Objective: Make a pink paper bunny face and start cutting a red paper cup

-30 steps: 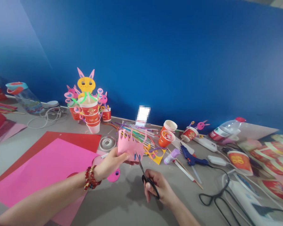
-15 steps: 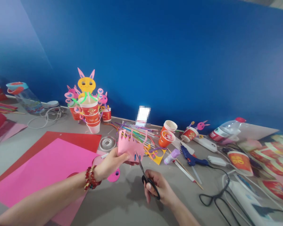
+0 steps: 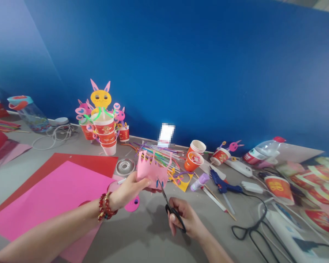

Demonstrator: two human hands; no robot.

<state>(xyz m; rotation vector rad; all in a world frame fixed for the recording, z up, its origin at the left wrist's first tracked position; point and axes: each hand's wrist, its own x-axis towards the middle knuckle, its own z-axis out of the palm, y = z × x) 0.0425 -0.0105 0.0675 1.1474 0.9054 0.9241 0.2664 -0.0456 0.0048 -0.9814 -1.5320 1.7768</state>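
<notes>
My left hand [image 3: 130,191] pinches a light pink paper [image 3: 150,168] by its lower left part, holding it above the grey table. Spiky cut-outs run along the paper's top edge, and two small blue marks show near its bottom edge. Black-handled scissors [image 3: 173,212] are gripped in my right hand [image 3: 185,217], with the blades pointing up and left over the paper beside the blue marks. A bright pink disc [image 3: 132,204] with a dark spot lies under my left wrist.
Pink sheet [image 3: 57,193] and red sheet [image 3: 98,163] lie left. Decorated cups [image 3: 104,128] stand behind them. Straws [image 3: 156,155], orange cups [image 3: 193,162], a glue stick [image 3: 199,182], a blue glue gun [image 3: 222,184] and a bottle [image 3: 263,149] are behind and right.
</notes>
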